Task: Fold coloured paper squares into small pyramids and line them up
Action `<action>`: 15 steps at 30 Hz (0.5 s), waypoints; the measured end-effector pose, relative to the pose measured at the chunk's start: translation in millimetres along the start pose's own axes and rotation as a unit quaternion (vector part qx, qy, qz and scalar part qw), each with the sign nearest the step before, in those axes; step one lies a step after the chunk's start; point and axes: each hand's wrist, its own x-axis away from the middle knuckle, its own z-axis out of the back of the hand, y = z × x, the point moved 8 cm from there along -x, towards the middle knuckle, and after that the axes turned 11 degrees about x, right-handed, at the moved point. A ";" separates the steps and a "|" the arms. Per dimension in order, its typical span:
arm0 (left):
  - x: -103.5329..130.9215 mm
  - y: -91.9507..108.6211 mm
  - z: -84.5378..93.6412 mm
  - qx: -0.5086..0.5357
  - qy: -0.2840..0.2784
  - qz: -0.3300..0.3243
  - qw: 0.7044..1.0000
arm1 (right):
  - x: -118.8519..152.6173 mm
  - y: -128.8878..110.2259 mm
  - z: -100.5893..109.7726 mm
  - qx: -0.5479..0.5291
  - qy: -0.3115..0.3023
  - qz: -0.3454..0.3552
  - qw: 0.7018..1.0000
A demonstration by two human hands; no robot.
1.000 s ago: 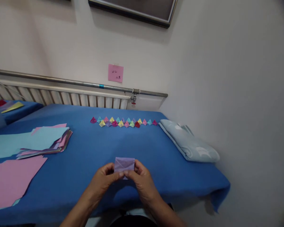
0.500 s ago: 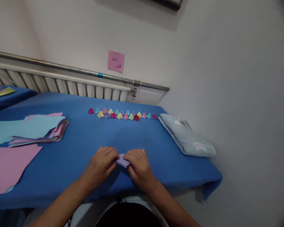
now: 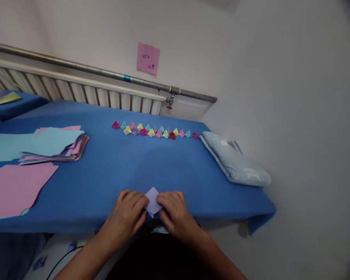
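Observation:
A small folded piece of lavender paper [image 3: 152,200] is held near the front edge of the blue-covered table [image 3: 111,171]. It shows as a diamond with one corner pointing away from me and a loose flap at its lower side. My left hand [image 3: 130,210] pinches its left corner, fingers on top and thumb below. On the right corner, my right hand [image 3: 176,212] grips it in the same way. Farther back, small folded paper pieces [image 3: 151,133] in several colours form two staggered rows.
Stacked coloured paper [image 3: 56,144] and loose pink sheets [image 3: 17,190] lie at the left. A folded pale blue cloth [image 3: 236,161] rests at the right end. Behind the table run a radiator [image 3: 90,95] and a metal pipe [image 3: 105,72]; a pink note [image 3: 148,58] is on the wall.
The lavender paper has turned from a tilted, flattened look to a diamond facing up. Both hands still hold it. The view has tipped downward, so the wall items sit higher.

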 end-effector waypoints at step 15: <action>-4.6 -20.8 -4.3 0.020 0.023 0.078 0.997 | 7.8 23.7 1.9 -0.041 0.062 -0.149 0.986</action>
